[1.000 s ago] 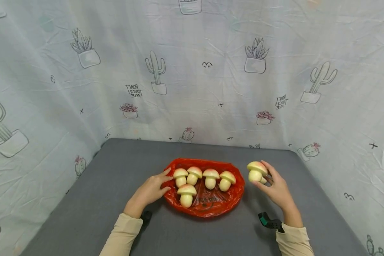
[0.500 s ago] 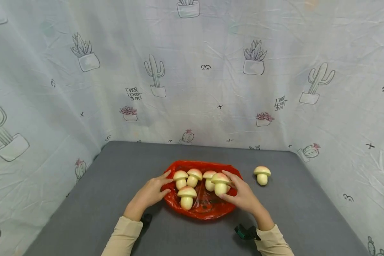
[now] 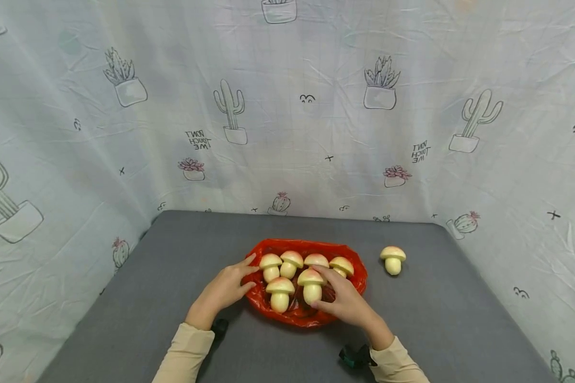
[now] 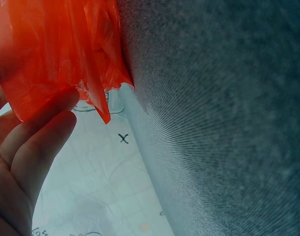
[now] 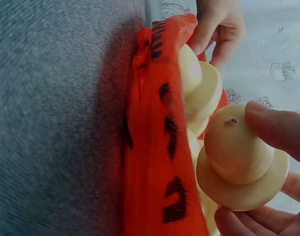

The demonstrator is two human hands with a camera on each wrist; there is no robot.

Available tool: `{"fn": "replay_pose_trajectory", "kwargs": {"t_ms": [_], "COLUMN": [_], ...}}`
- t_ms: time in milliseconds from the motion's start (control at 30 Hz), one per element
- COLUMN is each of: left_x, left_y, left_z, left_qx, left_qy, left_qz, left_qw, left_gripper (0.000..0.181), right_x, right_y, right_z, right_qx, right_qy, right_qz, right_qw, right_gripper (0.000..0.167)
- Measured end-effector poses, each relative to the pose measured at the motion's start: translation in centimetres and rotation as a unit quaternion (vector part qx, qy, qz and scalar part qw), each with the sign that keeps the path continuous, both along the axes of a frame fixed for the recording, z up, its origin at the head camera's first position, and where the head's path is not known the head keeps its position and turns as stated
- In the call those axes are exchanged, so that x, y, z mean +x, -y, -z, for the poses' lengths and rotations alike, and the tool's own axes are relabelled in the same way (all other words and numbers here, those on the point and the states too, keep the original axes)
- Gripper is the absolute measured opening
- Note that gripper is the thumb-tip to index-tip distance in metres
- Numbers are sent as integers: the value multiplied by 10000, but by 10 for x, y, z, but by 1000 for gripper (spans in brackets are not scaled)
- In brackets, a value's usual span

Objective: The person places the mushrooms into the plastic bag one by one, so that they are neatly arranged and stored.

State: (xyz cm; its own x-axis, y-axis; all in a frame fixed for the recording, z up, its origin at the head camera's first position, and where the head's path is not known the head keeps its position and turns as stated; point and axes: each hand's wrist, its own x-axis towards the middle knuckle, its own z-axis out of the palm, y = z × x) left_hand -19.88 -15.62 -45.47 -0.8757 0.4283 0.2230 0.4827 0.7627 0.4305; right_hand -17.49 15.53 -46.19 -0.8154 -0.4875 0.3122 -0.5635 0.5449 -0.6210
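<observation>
A red plastic bag (image 3: 316, 321) lies spread wide on the table, with several pale yellow toy mushrooms (image 3: 280, 295) with pink-tinged caps inside it. My left hand (image 3: 227, 287) grips the bag's left rim; in the left wrist view its fingers (image 4: 44, 142) lie against the red film. Over the middle of the bag, my right hand (image 3: 345, 300) holds another toy mushroom (image 3: 311, 287) upright between thumb and fingers. The right wrist view shows this mushroom (image 5: 238, 152) from its stem end, beside the bag's printed wall (image 5: 159, 147).
One more toy mushroom (image 3: 393, 260) stands on the grey table (image 3: 441, 308) to the right of the bag. A white curtain (image 3: 287, 133) printed with cacti surrounds the table at the back and sides.
My right hand has moved left from beside the bag to over it, carrying one mushroom. Another mushroom now stands where the hand was. My left hand has stayed at the rim.
</observation>
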Motion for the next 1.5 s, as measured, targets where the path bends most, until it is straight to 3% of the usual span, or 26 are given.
{"fn": "replay_pose_trajectory", "kwargs": {"t_ms": [367,667,1500], "left_x": [-1,-1,0], "left_y": [1,0,-1], "left_z": [1,-1,2], "left_qx": [41,16,41], "left_qy": [-42,-47,-100], "left_qz": [75,76,54], "left_qw": [10000,10000,9999], "left_gripper": [39,39,39], "right_x": [-2,-2,1], "right_y": [4,7,16], "right_z": [8,12,25], "right_qx": [15,118,509], "right_qy": [-5,355,-146], "right_qz": [-101,34,-140], "right_qw": [9999,9993,9985], "right_gripper": [76,76,74]}}
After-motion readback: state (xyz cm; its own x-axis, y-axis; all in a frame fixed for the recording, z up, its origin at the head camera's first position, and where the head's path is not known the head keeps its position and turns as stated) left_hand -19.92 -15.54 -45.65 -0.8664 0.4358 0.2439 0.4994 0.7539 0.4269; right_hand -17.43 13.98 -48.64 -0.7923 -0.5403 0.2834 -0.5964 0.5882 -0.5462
